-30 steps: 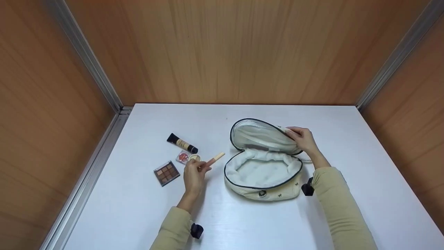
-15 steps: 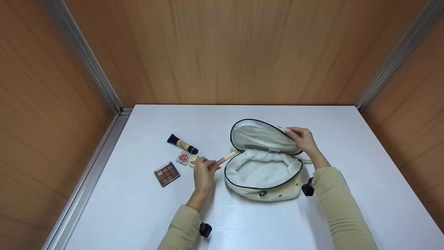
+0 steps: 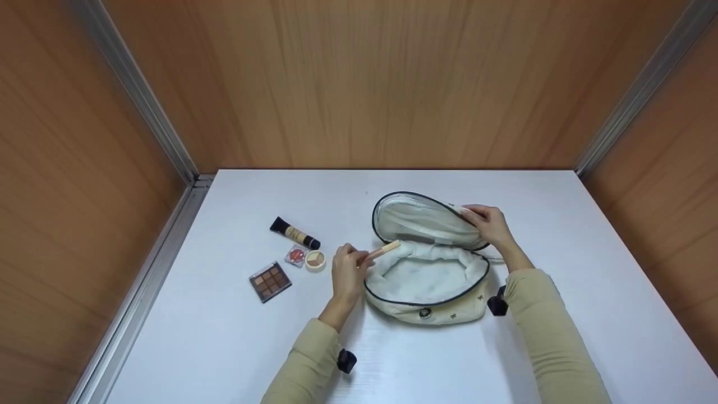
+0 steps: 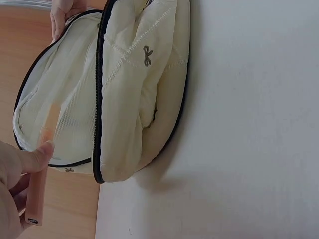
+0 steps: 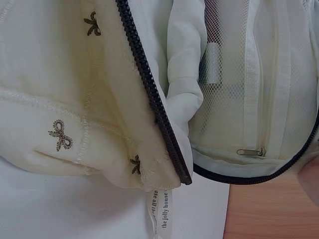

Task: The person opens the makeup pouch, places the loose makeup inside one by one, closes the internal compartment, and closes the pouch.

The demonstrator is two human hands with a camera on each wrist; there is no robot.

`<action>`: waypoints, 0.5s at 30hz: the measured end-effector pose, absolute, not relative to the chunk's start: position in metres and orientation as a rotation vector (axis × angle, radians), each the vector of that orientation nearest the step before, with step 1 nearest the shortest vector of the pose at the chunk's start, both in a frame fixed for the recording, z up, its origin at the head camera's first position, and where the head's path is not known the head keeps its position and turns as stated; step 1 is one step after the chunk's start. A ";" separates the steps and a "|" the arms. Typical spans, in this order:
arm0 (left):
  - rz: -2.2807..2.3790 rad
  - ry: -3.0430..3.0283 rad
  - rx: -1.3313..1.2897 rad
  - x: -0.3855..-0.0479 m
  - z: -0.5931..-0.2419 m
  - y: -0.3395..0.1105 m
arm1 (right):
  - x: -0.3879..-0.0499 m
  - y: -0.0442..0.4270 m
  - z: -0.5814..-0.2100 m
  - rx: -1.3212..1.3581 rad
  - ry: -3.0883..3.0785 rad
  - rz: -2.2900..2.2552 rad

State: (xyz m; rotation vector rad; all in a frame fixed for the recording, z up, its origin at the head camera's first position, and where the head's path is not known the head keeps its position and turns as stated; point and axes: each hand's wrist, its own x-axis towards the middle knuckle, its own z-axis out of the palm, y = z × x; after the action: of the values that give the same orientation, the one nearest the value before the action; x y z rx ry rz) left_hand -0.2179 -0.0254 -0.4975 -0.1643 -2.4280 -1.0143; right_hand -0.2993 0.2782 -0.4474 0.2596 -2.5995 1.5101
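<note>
Now left hand (image 3: 349, 274) nearer pouch (image 3: 394, 311) — pinched tube (image 3: 384, 249) over its rim.

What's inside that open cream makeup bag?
The bag's body shows only white padded lining; its lid holds a mesh panel with a zipper pull. Anything under the lining's puffy folds or behind the peach tube in the left hand is covered.

Cream bag (image 5: 65, 104) open: bow embroidery, black zip teeth (image 5: 147, 82) along the rim. Lid (image 5: 286, 89) has mesh pocket (image 5: 227, 112), metal zip pull (image 5: 251, 152). Printed ribbon tag (image 5: 166, 209) sticks out over white counter (image 5: 75, 211). Right hand (image 5: 310, 179) just visible at lid edge.
</note>
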 end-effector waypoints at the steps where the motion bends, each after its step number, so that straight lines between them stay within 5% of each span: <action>1: -1.011 -2.435 -0.169 -0.219 -0.497 -0.023 | -0.299 0.278 -0.447 0.261 -2.601 1.511; 15: -0.890 -2.447 -0.271 -0.237 -0.486 0.001 | -0.279 0.264 -0.422 0.274 -2.577 1.563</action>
State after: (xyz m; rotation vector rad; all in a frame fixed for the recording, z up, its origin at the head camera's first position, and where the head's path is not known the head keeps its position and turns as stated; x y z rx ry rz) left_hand -0.2366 0.0009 -0.4862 -0.2713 -2.4470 -0.8895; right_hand -0.2786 0.2642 -0.4220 0.2744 -2.5774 1.5625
